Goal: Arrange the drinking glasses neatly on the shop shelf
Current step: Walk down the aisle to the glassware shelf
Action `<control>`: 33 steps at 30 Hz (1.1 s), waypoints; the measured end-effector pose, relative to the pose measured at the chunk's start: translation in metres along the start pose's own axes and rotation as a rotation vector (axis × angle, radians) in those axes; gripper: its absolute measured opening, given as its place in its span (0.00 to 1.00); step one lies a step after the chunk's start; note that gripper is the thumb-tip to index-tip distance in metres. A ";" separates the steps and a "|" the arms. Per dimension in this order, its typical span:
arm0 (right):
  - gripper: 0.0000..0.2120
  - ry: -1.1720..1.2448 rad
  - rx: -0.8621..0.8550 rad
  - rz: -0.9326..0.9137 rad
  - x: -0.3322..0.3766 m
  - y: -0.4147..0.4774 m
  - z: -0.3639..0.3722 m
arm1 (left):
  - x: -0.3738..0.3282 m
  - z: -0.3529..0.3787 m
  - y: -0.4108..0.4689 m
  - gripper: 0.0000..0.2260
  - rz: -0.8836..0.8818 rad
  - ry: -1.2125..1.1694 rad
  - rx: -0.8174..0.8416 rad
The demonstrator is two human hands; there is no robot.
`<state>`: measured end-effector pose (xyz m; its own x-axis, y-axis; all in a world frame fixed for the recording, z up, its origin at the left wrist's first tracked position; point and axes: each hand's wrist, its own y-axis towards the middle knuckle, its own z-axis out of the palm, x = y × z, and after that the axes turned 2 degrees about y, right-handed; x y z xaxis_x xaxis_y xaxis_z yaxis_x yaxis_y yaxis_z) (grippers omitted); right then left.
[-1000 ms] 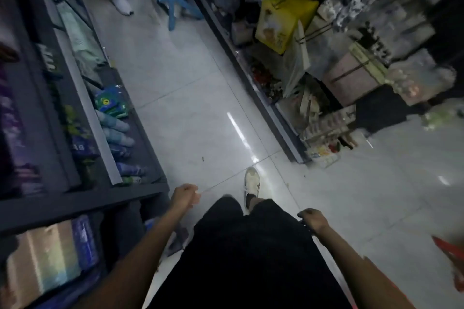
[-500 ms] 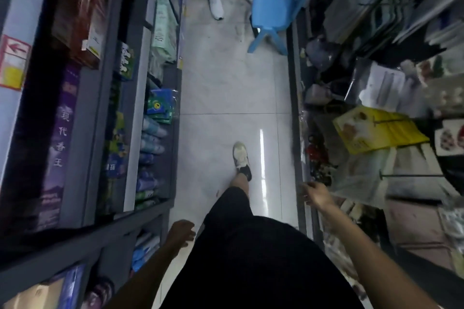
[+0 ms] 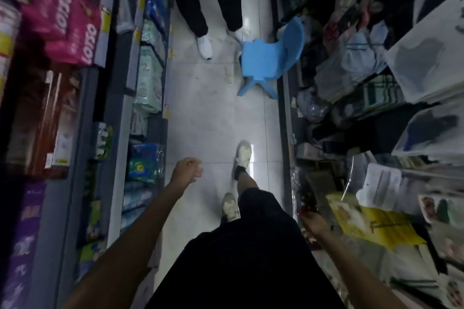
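Drinking glasses remain unseen as the walk has advanced up the pale tiled aisle (image 3: 213,108), so arranging waits; left hand (image 3: 187,169) loose and empty, right hand (image 3: 312,221) unclear

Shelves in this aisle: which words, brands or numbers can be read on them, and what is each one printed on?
"LOTSO": big white letters, sideways, on the pink packs at upper left; it shows on more than one pack.
Purple pack, lower left: pale characters, too blurred to read.
Yellow price tags on the shelf edges: too small to read.
Green pack: print blurred, unreadable.
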<state>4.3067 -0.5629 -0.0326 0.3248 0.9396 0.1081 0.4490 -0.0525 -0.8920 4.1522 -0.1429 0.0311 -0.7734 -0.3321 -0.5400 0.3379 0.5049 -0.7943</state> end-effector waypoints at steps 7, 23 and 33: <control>0.16 -0.127 -0.001 -0.165 0.226 0.036 -0.070 | -0.124 -0.033 0.089 0.09 0.004 0.049 -0.055; 0.07 -0.184 0.078 -1.391 0.807 -0.175 -0.153 | -0.465 -0.215 0.086 0.08 0.673 0.162 -0.524; 0.10 -0.112 0.378 -1.967 0.975 -0.380 -0.172 | -0.603 -0.357 -0.029 0.04 0.925 0.296 -1.145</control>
<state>4.5955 0.3153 0.4875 -0.3498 -0.3734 0.8592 -0.1108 0.9272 0.3578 4.4175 0.3270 0.4794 -0.6516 0.5421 -0.5305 0.2716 0.8198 0.5042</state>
